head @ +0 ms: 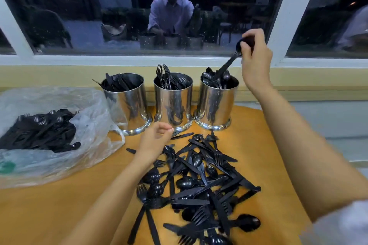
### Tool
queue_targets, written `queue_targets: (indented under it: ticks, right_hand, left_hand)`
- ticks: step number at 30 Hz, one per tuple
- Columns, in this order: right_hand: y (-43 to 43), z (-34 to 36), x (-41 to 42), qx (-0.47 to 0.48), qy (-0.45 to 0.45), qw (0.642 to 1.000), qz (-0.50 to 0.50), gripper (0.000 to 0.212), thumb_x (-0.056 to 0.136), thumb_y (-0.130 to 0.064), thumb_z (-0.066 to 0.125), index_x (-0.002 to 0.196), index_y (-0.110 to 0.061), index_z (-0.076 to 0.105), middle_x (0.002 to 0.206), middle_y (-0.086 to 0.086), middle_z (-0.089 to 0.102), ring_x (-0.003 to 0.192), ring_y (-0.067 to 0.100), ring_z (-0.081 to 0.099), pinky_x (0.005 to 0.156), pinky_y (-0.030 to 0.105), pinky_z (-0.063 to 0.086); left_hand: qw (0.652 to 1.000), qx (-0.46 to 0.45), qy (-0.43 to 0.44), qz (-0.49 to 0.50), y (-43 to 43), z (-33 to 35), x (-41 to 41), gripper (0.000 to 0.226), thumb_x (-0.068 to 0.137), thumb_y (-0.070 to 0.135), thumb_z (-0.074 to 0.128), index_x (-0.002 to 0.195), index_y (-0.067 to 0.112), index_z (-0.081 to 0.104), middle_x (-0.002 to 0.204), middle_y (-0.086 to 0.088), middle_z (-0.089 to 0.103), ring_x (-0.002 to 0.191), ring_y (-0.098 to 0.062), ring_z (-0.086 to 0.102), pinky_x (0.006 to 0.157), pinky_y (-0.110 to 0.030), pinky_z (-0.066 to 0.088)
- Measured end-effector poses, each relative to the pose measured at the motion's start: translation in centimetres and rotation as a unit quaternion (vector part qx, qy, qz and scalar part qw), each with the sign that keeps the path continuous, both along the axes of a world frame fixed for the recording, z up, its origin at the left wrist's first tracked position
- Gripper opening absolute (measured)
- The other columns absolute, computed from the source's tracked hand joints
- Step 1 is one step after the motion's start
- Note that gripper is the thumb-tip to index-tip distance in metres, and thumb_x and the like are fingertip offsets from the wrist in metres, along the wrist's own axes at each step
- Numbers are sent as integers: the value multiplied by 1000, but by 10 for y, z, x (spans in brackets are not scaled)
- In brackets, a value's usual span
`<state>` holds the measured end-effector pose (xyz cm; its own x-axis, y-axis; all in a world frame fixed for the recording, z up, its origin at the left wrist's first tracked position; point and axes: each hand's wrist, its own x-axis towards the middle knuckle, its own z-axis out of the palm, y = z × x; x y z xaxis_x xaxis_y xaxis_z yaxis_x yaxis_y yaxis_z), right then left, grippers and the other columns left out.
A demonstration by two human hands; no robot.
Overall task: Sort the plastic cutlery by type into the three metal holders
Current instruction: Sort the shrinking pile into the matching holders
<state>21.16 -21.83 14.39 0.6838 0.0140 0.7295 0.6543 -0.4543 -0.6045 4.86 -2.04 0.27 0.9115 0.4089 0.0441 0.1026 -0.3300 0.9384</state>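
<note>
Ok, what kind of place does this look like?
Likely a café or canteen: three metal holders and a bag of bulk plastic cutlery on a wooden table, with seating dimly visible in the window.

A: Left of the shiny cylindrical steel fork holder [173, 105]?
B: Just beside it, the shiny cylindrical steel knife holder [127, 109]; farther left, the crumpled clear plastic bag of cutlery [93, 125].
A: Right of it?
B: Just beside, the shiny cylindrical steel spoon holder [216, 105].
A: Before it?
B: The loose heap of black plastic cutlery [199, 181], on the orange-brown wooden table [59, 205].
</note>
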Motion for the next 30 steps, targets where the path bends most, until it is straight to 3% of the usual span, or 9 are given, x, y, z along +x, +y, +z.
queue_targets:
  ticks: [4, 7, 10, 13, 17, 20, 22, 26, 30]
  right_hand:
    - [10, 6, 39, -37, 63, 997, -22, 11, 101, -12, 37, 106, -10, 47, 83, -6, 49, 70, 0, 42, 60, 23, 32]
    - [18, -29, 64, -248, 170, 953, -22, 12, 102, -24, 40, 101, -16, 51, 92, 5, 58, 80, 20, 53, 63, 34, 37]
    - [19, -52, 75, -396, 201, 896, -11, 40, 97, -32, 56, 129, -9, 50, 121, 18, 61, 114, 37, 50, 90, 41, 42]
    - [19, -46, 68, -380, 148, 913, -12, 60, 92, -37, 64, 141, -8, 44, 136, 14, 54, 128, 36, 40, 105, 40, 28]
    - [8, -47, 21, -263, 58, 963, 14, 44, 92, -25, 64, 133, -14, 52, 129, 4, 54, 123, 25, 40, 99, 29, 32]
    - [-2, -83, -30, -252, 119, 956, 93, 24, 93, -19, 63, 116, -15, 62, 107, -4, 59, 101, 13, 49, 88, 20, 41]
    - [-8, -116, -57, -282, 184, 934, 120, 18, 93, -17, 63, 110, -16, 66, 104, -8, 60, 96, 8, 51, 90, 23, 44]
    - [-13, -171, -82, -293, 267, 912, 107, 27, 92, -19, 65, 119, -15, 64, 119, -2, 60, 108, 14, 51, 95, 21, 37]
    - [-15, -192, -93, -289, 300, 903, 108, 33, 91, -20, 66, 123, -19, 62, 123, 0, 61, 118, 19, 49, 102, 31, 39]
  left_hand:
    - [995, 92, 10, -29, -6, -18, 19, 8, 95, 12, 59, 99, 19, 62, 97, 4, 62, 90, -10, 59, 78, -16, 49]
    - [993, 107, 10, -47, -13, -28, 32, 10, 95, 10, 59, 100, 18, 61, 96, 5, 61, 92, -11, 58, 84, -20, 49]
    - [990, 127, 5, -56, -17, -30, 38, 11, 96, 10, 59, 97, 21, 61, 92, 11, 59, 88, -2, 55, 78, -12, 46]
    - [989, 142, 3, -51, -12, -32, 42, 11, 95, 11, 59, 97, 21, 63, 94, 8, 62, 92, -8, 58, 82, -19, 50]
    - [982, 189, 4, -26, 3, -35, 37, 13, 96, 8, 58, 96, 21, 63, 93, 8, 62, 85, -5, 56, 69, -10, 43]
    - [974, 226, 20, -19, 12, -41, 26, 14, 95, 6, 59, 104, 13, 67, 99, 5, 63, 91, -9, 54, 78, -15, 40]
    - [966, 253, 36, -26, 14, -46, 18, 17, 94, 8, 62, 110, 9, 69, 108, -1, 65, 98, -11, 55, 86, -19, 40]
    - [963, 255, 57, -58, 10, -53, 4, 22, 94, 15, 64, 116, 11, 69, 117, -1, 65, 111, -17, 57, 96, -27, 42]
    - [959, 270, 53, -71, 6, -59, -11, 17, 94, 15, 64, 109, 13, 71, 110, 0, 66, 107, -15, 56, 95, -25, 38]
